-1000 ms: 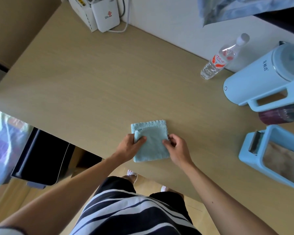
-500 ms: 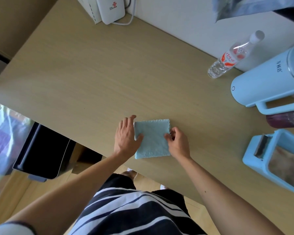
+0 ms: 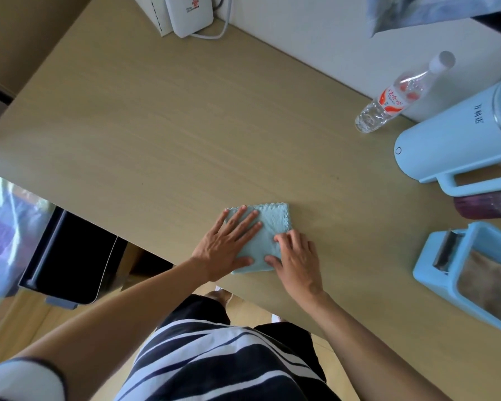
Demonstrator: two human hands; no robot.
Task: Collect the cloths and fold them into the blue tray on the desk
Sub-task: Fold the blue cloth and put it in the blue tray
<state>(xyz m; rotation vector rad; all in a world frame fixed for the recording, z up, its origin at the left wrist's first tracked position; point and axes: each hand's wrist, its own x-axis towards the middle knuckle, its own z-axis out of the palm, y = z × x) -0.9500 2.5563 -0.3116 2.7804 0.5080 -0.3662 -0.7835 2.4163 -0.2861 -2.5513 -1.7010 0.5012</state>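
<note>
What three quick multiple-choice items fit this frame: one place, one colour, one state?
1. Where is the tray from the cloth? A. to its left B. to its right C. under it
2. The cloth's colour? A. light blue B. red C. black
3. The left hand is: A. clenched in the air B. inside the tray C. flat on the cloth

B: the tray sits at the right of the desk, apart from the cloth. A: it shows pale blue. C: its straight fingers lie spread on the cloth.

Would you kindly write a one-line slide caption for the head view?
Left hand and right hand press a folded blue cloth on the desk, blue tray nearby.
</note>
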